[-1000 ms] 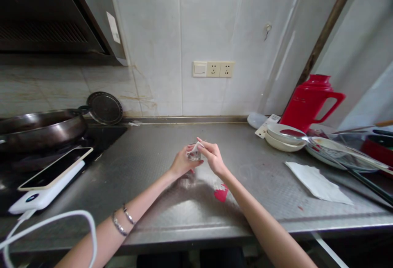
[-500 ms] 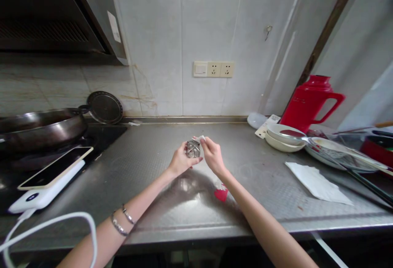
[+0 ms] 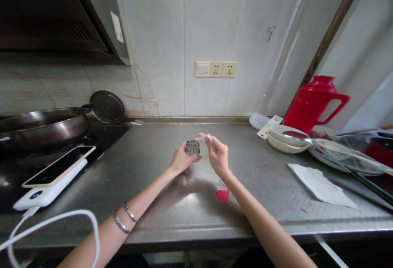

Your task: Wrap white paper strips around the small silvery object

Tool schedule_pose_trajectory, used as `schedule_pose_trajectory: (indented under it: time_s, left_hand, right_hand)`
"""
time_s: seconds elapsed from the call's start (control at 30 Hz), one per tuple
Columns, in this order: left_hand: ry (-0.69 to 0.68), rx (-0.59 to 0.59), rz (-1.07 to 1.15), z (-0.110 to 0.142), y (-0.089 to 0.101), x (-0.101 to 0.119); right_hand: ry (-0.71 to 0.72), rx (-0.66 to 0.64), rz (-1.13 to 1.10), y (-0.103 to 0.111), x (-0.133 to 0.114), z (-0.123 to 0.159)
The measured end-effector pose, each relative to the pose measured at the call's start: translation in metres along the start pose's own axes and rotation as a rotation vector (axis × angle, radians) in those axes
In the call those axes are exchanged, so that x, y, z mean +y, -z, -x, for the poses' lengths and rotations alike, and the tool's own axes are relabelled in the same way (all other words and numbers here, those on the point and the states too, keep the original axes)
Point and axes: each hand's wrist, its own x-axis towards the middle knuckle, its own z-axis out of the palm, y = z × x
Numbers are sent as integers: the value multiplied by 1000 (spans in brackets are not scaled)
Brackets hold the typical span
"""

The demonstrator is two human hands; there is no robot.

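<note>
Held up over the steel counter (image 3: 147,153), my left hand (image 3: 180,160) is closed around a small rounded dark-and-silvery item (image 3: 192,148), shiny and patterned; its exact kind is unclear. Just right of it, my right hand (image 3: 218,155) pinches a thin whitish sheet (image 3: 203,143) between thumb and fingers. This sheet lies against the item's right side; whether it is attached to it I cannot tell. Below my right wrist, a red and whitish scrap (image 3: 222,195) lies on the counter.
On the left are a pan (image 3: 46,126) on the hob, a round black lid (image 3: 107,107), and a phone (image 3: 61,165) atop a white power bank (image 3: 50,190) with a cable. Right: stacked bowls (image 3: 287,143), a red thermos (image 3: 310,104), a white tissue (image 3: 321,187).
My right hand has moved slightly right, away from the left one, and more of the whitish sheet shows between them. My left hand stays on the dark item.
</note>
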Motion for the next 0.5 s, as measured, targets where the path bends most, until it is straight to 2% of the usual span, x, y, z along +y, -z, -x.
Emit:
schedule_pose_trajectory:
  time_s: [0.03,0.1,0.23,0.3,0.5]
  left_hand:
    - [2,-15,-31,2,-1,1]
    - [10,-44,-102,5,-4,3]
    - [7,-77,-202,9,-7,6]
    - [-17,-73,-211,8,-7,6]
    - [-28,17,-177,7,-4,9]
  right_hand:
    - [35,24,14,0,3,-1]
    - [140,-13,41,-1,8,0]
    - [296,-277,124,-3,15,4]
    - [344,-353,165,-4,15,5]
    - [444,-333,178,-5,7,6]
